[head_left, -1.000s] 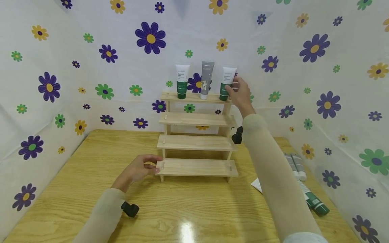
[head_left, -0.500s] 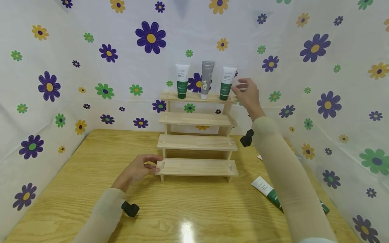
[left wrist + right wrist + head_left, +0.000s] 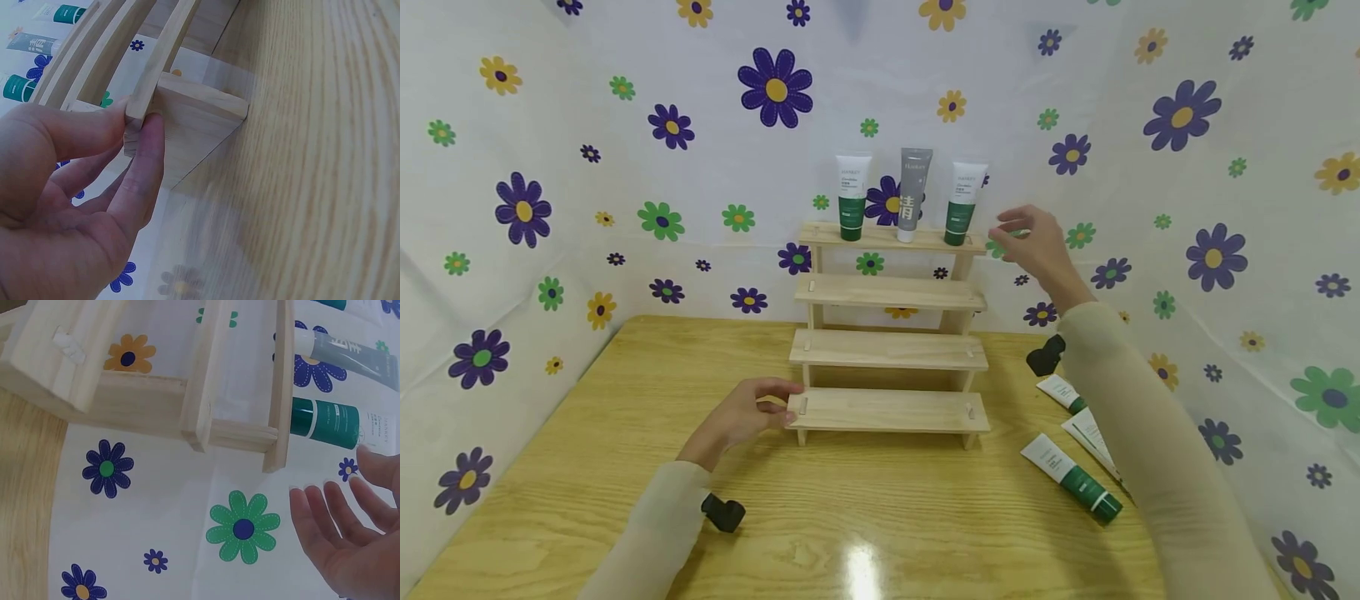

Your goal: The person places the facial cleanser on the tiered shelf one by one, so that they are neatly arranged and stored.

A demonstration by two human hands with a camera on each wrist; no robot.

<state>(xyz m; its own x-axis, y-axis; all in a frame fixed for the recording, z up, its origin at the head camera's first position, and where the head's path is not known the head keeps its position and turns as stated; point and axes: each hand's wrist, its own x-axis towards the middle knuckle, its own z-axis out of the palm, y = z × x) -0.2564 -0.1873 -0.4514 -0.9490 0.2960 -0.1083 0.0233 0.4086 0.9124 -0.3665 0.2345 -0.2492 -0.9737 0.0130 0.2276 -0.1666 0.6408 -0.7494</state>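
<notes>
A four-step wooden rack (image 3: 887, 350) stands on the table against the flowered wall. On its top step stand a white-and-green tube (image 3: 852, 197), a grey tube (image 3: 913, 195) and a second white-and-green tube (image 3: 964, 203) (image 3: 337, 422). My left hand (image 3: 747, 417) (image 3: 81, 206) pinches the left end of the bottom step (image 3: 147, 103) between thumb and fingers. My right hand (image 3: 1033, 246) (image 3: 347, 540) hovers empty to the right of the top step, fingers relaxed and apart from the tubes.
Several more tubes lie on the table at the right: a white-and-green one (image 3: 1071, 477) and others (image 3: 1078, 412) partly behind my right forearm. Flower-print cloth walls close in the back and sides. The wooden tabletop (image 3: 865, 525) stretches in front of the rack.
My right hand let go of the right tube on the top step and drew back to the right. The tube stays standing. My left hand has not moved.
</notes>
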